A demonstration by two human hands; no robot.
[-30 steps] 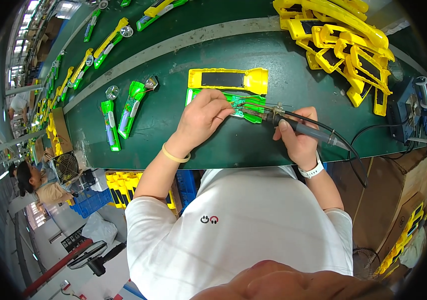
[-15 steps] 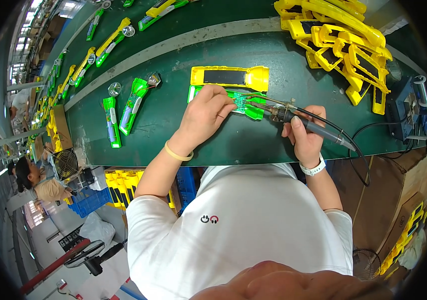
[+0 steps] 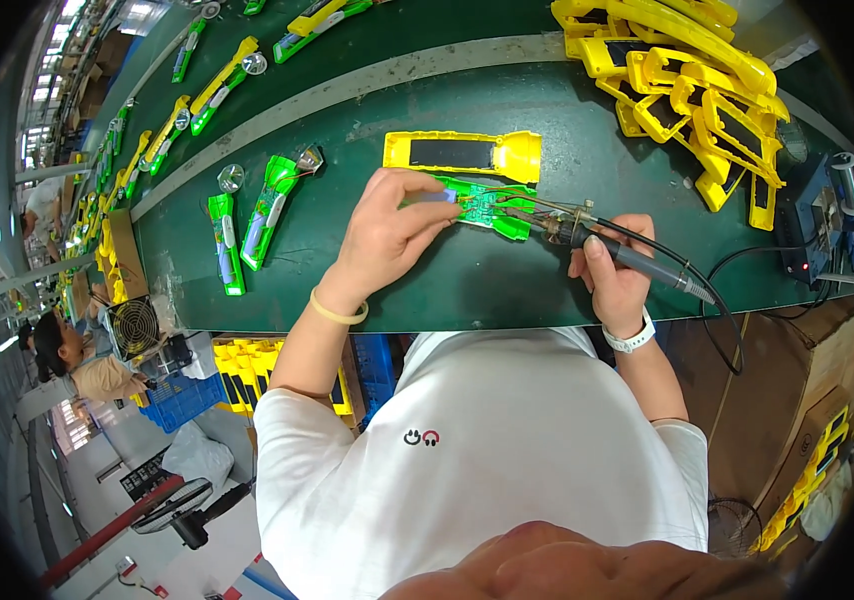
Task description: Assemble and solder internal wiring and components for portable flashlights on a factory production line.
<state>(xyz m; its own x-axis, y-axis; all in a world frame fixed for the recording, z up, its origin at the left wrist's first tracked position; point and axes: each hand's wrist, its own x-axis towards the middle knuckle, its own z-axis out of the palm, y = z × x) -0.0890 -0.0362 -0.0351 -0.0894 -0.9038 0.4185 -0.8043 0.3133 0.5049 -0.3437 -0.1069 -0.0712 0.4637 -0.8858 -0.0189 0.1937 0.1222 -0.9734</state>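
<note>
1. A dark green work table (image 3: 327, 290) is crossed by a curved grey strip; two lit-green torch halves (image 3: 268, 212) with silver reflectors are laid out at the left.
2. The table's far right is taken up by a heap of yellow plastic casings (image 3: 707, 50) with dark panels, and a dark blue metal soldering station (image 3: 797, 225) is placed nearer the edge.
3. Below the table, more yellow casings are seen along a brown cardboard box (image 3: 787, 462) at the right; at the left, a blue plastic crate (image 3: 182, 405) is seen (its contents cannot be made out).
4. A yellow plastic half-shell (image 3: 527, 157) with a dark panel is set just beyond a bright green plastic half-shell (image 3: 514, 226), whose left end is covered by the left hand (image 3: 387, 235).
5. The left thumb and forefinger are brought close together at a lilac cylinder (image 3: 435, 196); whether it is pinched cannot be told.
6. A grey-handled soldering iron (image 3: 647, 267) is gripped in the right hand (image 3: 612, 275), right of the green half-shell, its tip directed leftward over the shell.
7. A small green circuit board (image 3: 482, 205) is exposed between both hands.
</note>
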